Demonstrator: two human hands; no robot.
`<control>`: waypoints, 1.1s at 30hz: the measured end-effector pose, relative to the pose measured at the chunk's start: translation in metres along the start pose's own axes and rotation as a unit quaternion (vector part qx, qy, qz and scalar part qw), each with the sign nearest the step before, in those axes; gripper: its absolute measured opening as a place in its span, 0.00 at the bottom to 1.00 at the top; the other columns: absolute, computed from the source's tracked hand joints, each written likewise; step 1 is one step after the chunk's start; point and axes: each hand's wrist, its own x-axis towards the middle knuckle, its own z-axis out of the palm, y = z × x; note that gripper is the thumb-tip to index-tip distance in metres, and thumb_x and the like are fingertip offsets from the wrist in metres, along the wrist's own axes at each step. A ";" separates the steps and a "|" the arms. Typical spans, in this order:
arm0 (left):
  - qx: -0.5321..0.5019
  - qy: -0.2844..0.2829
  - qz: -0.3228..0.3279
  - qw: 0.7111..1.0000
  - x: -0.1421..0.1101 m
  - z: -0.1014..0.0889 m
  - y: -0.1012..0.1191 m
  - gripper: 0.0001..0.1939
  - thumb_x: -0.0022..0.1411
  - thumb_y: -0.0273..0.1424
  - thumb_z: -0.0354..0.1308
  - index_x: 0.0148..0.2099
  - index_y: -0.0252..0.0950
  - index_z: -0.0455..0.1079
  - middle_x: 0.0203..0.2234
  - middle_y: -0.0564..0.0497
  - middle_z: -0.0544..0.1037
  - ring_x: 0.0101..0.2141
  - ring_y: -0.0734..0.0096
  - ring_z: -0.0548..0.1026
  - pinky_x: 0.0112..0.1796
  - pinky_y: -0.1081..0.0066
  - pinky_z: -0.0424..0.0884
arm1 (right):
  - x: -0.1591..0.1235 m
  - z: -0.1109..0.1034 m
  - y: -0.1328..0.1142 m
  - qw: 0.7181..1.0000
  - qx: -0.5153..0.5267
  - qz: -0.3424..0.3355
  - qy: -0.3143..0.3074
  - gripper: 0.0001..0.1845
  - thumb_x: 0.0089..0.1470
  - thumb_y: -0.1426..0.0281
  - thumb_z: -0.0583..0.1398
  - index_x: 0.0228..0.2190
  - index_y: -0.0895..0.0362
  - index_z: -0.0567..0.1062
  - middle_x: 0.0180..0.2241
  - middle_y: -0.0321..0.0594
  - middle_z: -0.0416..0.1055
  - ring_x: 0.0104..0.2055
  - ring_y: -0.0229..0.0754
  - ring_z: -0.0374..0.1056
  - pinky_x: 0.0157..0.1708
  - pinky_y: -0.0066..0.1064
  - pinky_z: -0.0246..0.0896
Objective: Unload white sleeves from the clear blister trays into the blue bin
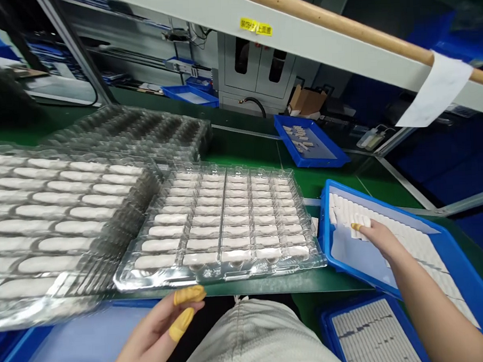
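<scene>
My right hand, a yellow finger cot on one finger, reaches into a blue tray at the right. Its fingers pinch several small white oblong pieces, close to a row of similar white pieces lying in that tray. My left hand is before the table's front edge, yellow cots on its thumb and a finger. Its fingers are apart with nothing between them. Just beyond it lies a clear plastic blister tray, its visible pockets holding white pieces in columns.
Stacked filled blister trays stand at the left, with more clear trays behind. A small blue tray with a few pieces sits farther back. Below the table edge is another blue tray of white pieces. A white beam crosses overhead.
</scene>
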 end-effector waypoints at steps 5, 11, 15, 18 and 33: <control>-0.073 -0.202 -0.021 0.976 0.017 0.041 0.024 0.23 0.58 0.45 0.63 0.53 0.40 0.72 0.48 0.43 0.78 0.50 0.57 0.76 0.54 0.58 0.71 | -0.086 0.010 -0.092 0.943 0.169 -0.281 -0.051 0.20 0.49 0.58 0.64 0.41 0.57 0.75 0.39 0.45 0.78 0.39 0.50 0.75 0.35 0.34 0.70; -0.155 -0.313 0.057 0.935 0.033 0.081 0.049 0.25 0.51 0.32 0.69 0.52 0.36 0.70 0.47 0.43 0.75 0.48 0.59 0.74 0.51 0.58 0.68 | -0.184 0.070 -0.182 0.761 0.195 -0.605 -0.126 0.06 0.52 0.68 0.62 0.34 0.54 0.71 0.32 0.38 0.73 0.34 0.42 0.70 0.41 0.37 0.69; -0.133 -0.247 0.098 0.955 0.030 0.077 0.044 0.19 0.48 0.28 0.69 0.43 0.34 0.70 0.36 0.52 0.74 0.38 0.68 0.71 0.45 0.64 0.69 | -0.195 0.106 -0.188 0.676 0.219 -0.697 -0.098 0.10 0.55 0.68 0.62 0.40 0.51 0.69 0.33 0.37 0.71 0.38 0.45 0.70 0.59 0.55 0.54; -0.144 -0.216 0.090 0.961 0.024 0.077 0.032 0.21 0.47 0.28 0.68 0.44 0.35 0.69 0.35 0.53 0.72 0.36 0.71 0.70 0.42 0.67 0.69 | -0.193 0.121 -0.185 0.659 0.220 -0.712 -0.098 0.12 0.56 0.68 0.61 0.43 0.50 0.68 0.36 0.39 0.71 0.42 0.47 0.69 0.60 0.58 0.51; 0.063 -0.181 0.144 0.971 0.027 0.071 0.031 0.06 0.57 0.27 0.61 0.37 0.34 0.69 0.32 0.52 0.73 0.34 0.71 0.70 0.37 0.71 0.68 | -0.180 0.119 -0.165 0.726 0.156 -0.663 -0.100 0.21 0.58 0.67 0.61 0.53 0.52 0.67 0.46 0.47 0.65 0.49 0.53 0.65 0.45 0.47 0.67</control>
